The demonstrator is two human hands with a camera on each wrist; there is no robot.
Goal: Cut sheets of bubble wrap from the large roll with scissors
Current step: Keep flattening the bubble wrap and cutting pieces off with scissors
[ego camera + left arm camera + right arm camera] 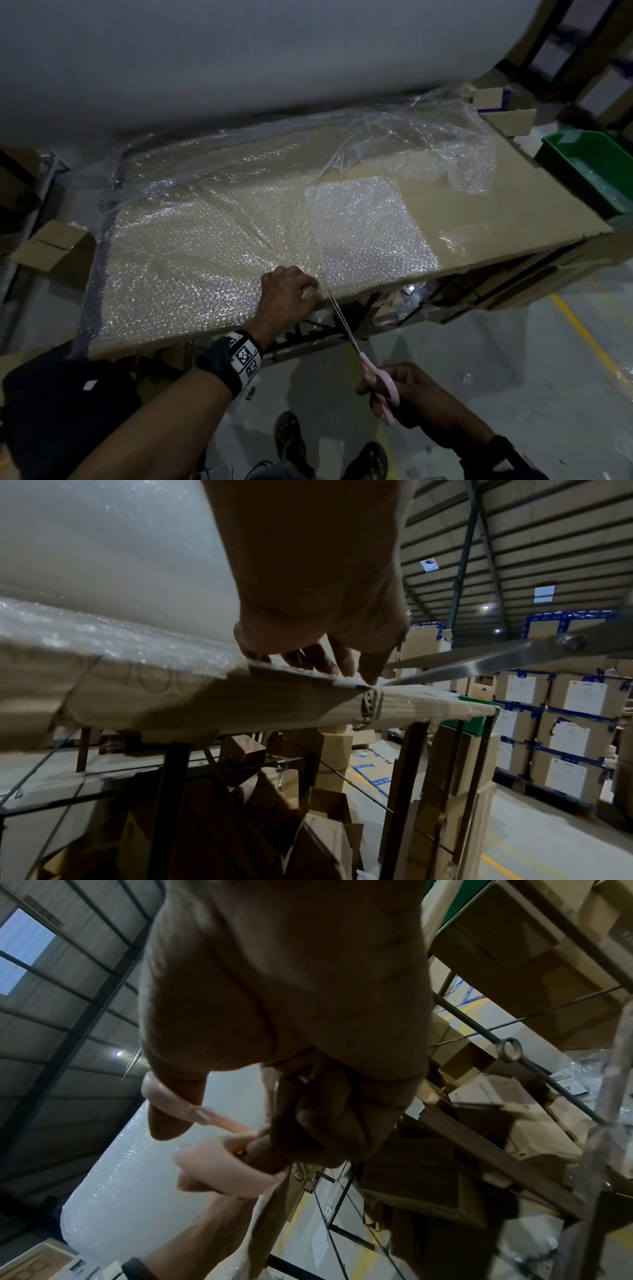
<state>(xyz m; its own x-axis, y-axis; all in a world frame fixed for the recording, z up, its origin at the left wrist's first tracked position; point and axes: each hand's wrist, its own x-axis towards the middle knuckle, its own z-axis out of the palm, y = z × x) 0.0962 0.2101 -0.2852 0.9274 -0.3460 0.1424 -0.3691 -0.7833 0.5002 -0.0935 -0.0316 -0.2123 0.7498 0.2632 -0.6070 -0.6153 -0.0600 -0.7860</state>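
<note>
**Head view: scissors poised at the edge of unrolled bubble wrap**

The large roll (239, 51) fills the far side. Bubble wrap (191, 240) runs from it across a cardboard-covered surface (496, 205). The left hand (289, 291) pinches the wrap's near edge with curled fingers. The right hand (407, 394) grips pink-handled scissors (363, 356), fingers through the loops. The blades are slightly parted, tips at the wrap's edge just beside the left fingertips. A smaller cut sheet (366, 226) lies flat nearby. A green bin (589, 171) sits at the right.
</note>
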